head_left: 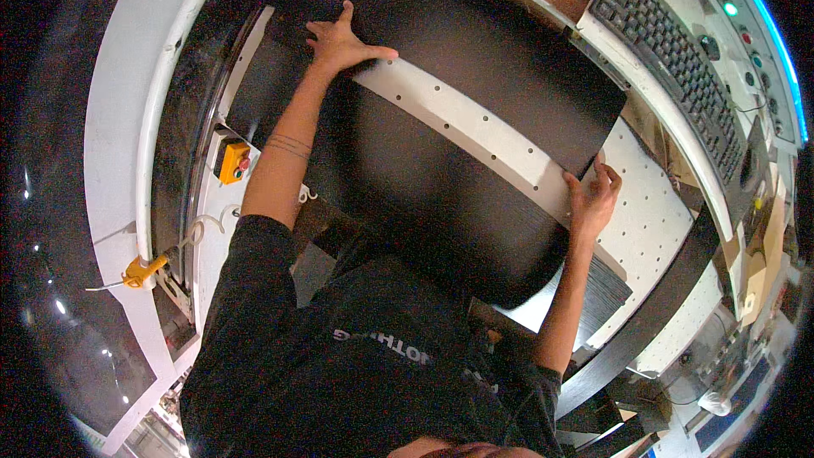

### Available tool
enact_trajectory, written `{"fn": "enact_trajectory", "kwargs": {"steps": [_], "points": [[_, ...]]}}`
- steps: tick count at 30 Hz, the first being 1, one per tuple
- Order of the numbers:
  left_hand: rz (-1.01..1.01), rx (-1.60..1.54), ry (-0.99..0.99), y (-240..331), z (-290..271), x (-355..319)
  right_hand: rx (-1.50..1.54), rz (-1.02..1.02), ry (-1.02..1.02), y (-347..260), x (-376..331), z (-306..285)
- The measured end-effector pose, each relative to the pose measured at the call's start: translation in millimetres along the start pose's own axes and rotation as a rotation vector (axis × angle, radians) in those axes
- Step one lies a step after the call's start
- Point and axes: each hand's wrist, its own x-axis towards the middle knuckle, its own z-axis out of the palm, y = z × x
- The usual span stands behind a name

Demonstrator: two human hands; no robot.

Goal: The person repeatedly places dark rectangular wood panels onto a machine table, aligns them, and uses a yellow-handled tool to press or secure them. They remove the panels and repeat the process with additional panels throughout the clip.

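A dark flat panel (500, 59) lies on the far side of a white strip of perforated surface (465, 112). A second dark, smooth surface (441, 178) borders the strip on the near side. My left hand (341, 44) is open with fingers spread, palm down over dark material, its thumb reaching to the strip's left end. My right hand (596, 202) rests by the far panel's right corner. Its thumb lies at the near edge and its bent fingers stand apart from it at the side edge. The undersides of both hands are hidden.
A black keyboard (678, 59) and a button panel (750, 42) stand at the far right. On the left are a yellow control box with a red button (231, 161) and a yellow air gun (144, 271) on a coiled hose. More perforated white surface (649, 195) shows at right.
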Motion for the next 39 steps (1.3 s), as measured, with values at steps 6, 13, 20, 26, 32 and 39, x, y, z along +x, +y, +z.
{"fn": "enact_trajectory", "kwargs": {"steps": [6,13,20,26,32,39], "points": [[-0.038,0.011,0.016,-43.4,-4.1,16.5,0.036,-0.32,-0.016,-17.0,17.8,11.3],[-0.021,0.043,0.002,-46.8,-9.7,25.4,0.08,-0.635,-0.155,18.9,45.7,6.1],[-0.049,0.105,-0.007,-46.3,-7.1,25.6,0.112,-0.61,-0.181,21.3,44.8,9.3],[-0.02,0.162,-0.009,-52.4,-2.8,32.7,0.063,-0.637,-0.148,16.3,44.9,7.0],[-0.077,0.108,-0.049,-39.4,-14.1,23.7,0.093,-0.64,-0.145,11.5,44.5,6.2],[-0.006,-0.037,-0.048,-65.1,12.7,39.3,0.066,-0.667,-0.121,11.8,40.8,11.1]]}}
